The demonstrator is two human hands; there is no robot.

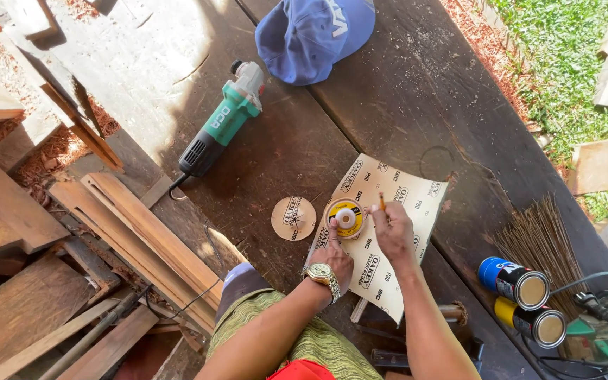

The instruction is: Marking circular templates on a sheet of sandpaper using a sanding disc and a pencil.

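Observation:
A tan sheet of sandpaper [402, 204] lies back side up on the dark wooden workbench [388, 91]. On it rests a round yellow disc [346, 217] with a pale centre. My left hand [333, 259], with a wristwatch, presses the disc's near edge. My right hand [392, 229] holds a pencil [381, 202] upright against the sheet just right of the disc. A cut-out sandpaper circle [293, 218] lies left of the sheet.
A green and grey angle grinder [223, 119] lies further back, a blue cap [314, 32] behind it. Two spray cans [522, 299] and a bundle of thin sticks [540, 239] lie at right. Timber planks [142, 239] are stacked at left, grass beyond the bench.

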